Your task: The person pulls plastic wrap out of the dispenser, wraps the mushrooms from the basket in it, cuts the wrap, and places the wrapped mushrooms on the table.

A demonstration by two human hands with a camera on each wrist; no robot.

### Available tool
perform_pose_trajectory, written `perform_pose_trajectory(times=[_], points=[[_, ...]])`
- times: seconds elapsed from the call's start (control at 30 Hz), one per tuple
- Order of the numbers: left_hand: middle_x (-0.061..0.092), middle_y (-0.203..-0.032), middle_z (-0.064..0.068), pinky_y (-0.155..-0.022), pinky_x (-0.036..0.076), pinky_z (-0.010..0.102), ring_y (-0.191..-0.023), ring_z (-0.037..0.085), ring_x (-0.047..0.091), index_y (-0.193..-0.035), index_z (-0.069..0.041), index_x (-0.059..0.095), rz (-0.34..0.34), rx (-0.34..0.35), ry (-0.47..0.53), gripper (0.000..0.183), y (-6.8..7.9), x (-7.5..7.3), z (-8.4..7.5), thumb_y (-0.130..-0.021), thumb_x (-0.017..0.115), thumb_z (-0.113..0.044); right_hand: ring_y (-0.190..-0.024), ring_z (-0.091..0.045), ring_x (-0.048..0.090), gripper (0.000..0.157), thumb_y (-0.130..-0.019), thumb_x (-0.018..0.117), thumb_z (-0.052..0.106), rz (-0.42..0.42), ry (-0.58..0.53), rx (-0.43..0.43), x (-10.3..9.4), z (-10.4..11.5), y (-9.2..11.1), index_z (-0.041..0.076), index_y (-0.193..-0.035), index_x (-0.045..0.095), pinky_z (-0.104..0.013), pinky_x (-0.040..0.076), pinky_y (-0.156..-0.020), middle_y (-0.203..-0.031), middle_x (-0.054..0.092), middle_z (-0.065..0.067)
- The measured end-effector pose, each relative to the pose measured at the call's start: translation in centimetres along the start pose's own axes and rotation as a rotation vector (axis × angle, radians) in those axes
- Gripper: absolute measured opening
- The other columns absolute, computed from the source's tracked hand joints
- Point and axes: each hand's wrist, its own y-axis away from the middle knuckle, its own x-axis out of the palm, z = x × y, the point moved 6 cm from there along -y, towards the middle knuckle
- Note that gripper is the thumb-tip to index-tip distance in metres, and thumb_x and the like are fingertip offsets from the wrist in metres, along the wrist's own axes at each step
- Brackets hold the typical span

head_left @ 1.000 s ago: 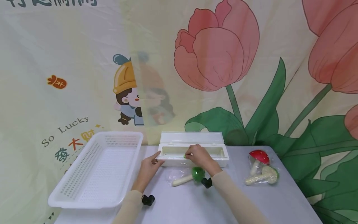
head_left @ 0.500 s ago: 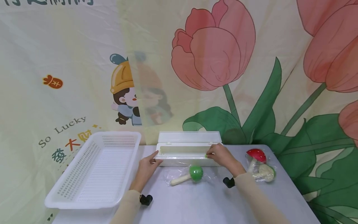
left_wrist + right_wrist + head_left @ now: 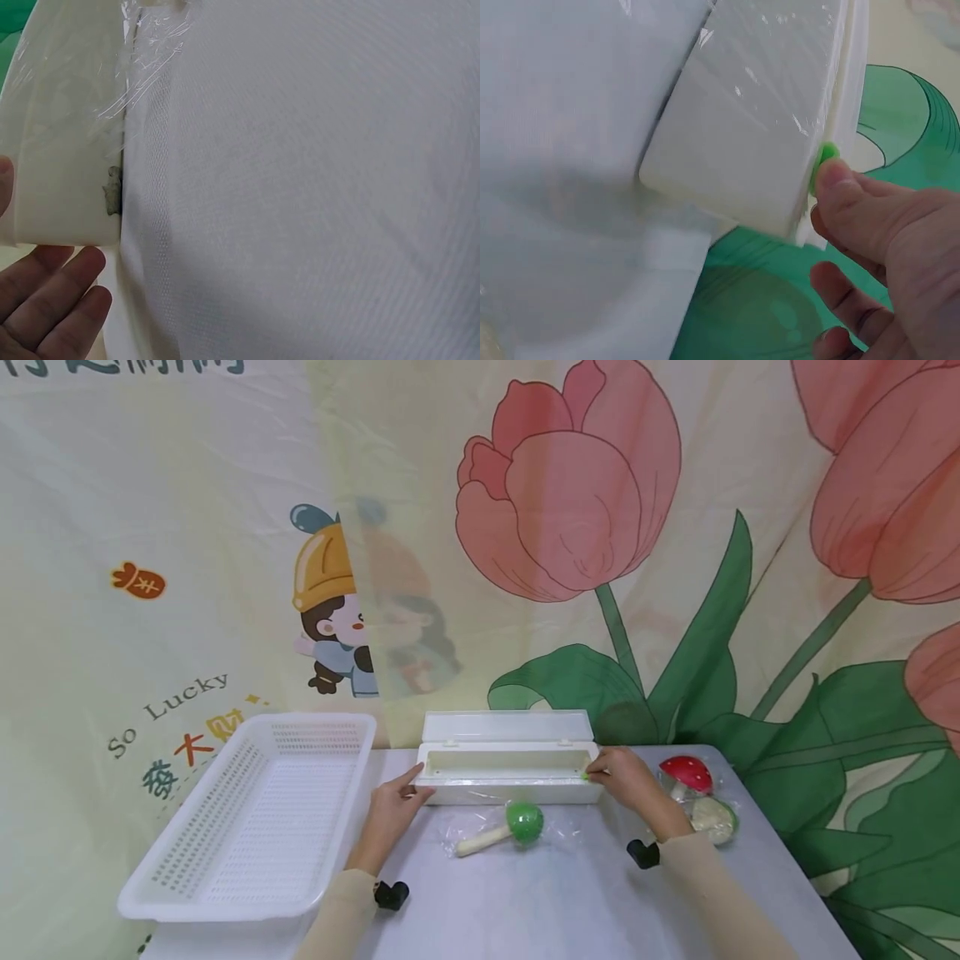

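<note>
A long white cling film dispenser point(image 3: 495, 795) stands at the back of the table with its lid point(image 3: 506, 727) tipped back. My left hand point(image 3: 392, 818) holds its left end, thumb on one side and fingers at the end face in the left wrist view. Near the right end, my right hand point(image 3: 628, 781) pinches a small green slide cutter point(image 3: 823, 163) on the front rim. Clear film point(image 3: 154, 45) clings to the front wall and hangs below it. Just in front lies a toy mushroom with a green cap point(image 3: 524, 822), in a clear wrapper.
A white perforated basket point(image 3: 247, 910) stands on the left. At the right lie a wrapped red-capped toy mushroom point(image 3: 686, 774) and a wrapped pale piece with a green edge point(image 3: 712, 822), partly behind the right forearm. A printed cloth point(image 3: 420, 460) hangs behind the table.
My right hand has slid the green cutter rightward along the dispenser's rim, from around the middle to near the right end. My left hand has kept its hold on the left end.
</note>
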Motion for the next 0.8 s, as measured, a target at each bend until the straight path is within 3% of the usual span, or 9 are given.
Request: perform_pose_trajectory(times=[0.13, 0.33, 0.53, 0.63, 0.8], points=[[0.077, -0.106, 0.021, -0.071, 0.062, 0.029, -0.088, 0.026, 0.078, -0.138, -0.007, 0.065, -0.003, 0.009, 0.003, 0.056, 0.0, -0.1, 0.0, -0.087, 0.083, -0.022, -0.09, -0.024, 0.065, 0.02, -0.086, 0.081, 0.006, -0.001, 0.01, 0.07, -0.3, -1.1, 0.4, 0.006, -0.106, 0.081, -0.035, 0.059, -0.074, -0.099, 0.073, -0.008], [0.077, -0.108, 0.021, -0.074, 0.062, 0.03, -0.09, 0.027, 0.077, -0.141, -0.01, 0.063, 0.021, -0.035, 0.002, 0.056, 0.2, -0.2, 0.1, -0.089, 0.082, -0.022, -0.092, -0.023, 0.066, 0.021, -0.091, 0.078, 0.008, 0.051, -0.049, 0.14, 0.1, -1.8, 0.8, 0.007, -0.111, 0.08, -0.036, 0.061, -0.077, -0.101, 0.073, -0.007], [0.07, -0.121, 0.025, -0.08, 0.062, 0.042, -0.089, 0.031, 0.075, -0.156, -0.011, 0.042, 0.094, -0.026, -0.115, 0.077, 1.5, 0.2, 0.0, -0.09, 0.079, -0.02, -0.102, -0.033, 0.069, 0.027, -0.092, 0.076, 0.009, -0.054, -0.06, 0.066, 0.2, -0.7, 1.9, 0.001, -0.118, 0.075, -0.046, 0.06, -0.086, -0.109, 0.073, -0.015], [0.066, -0.127, 0.024, -0.078, 0.059, 0.041, -0.088, 0.031, 0.072, -0.158, -0.009, 0.035, 0.033, 0.011, -0.126, 0.086, 2.4, -0.1, -0.9, -0.087, 0.082, -0.018, -0.108, -0.037, 0.068, 0.031, -0.091, 0.077, 0.007, -0.116, -0.072, 0.018, 0.0, 0.4, 2.5, 0.001, -0.12, 0.073, -0.051, 0.058, -0.091, -0.114, 0.072, -0.018], [0.068, -0.119, 0.019, -0.069, 0.056, 0.034, -0.085, 0.032, 0.069, -0.146, -0.007, 0.051, -0.121, 0.101, -0.068, 0.072, 3.8, -1.1, -3.5, -0.082, 0.085, -0.012, -0.111, -0.033, 0.067, 0.034, -0.088, 0.08, 0.008, -0.178, -0.108, -0.037, 0.6, 3.2, 3.7, 0.006, -0.122, 0.073, -0.051, 0.058, -0.093, -0.117, 0.072, -0.013]])
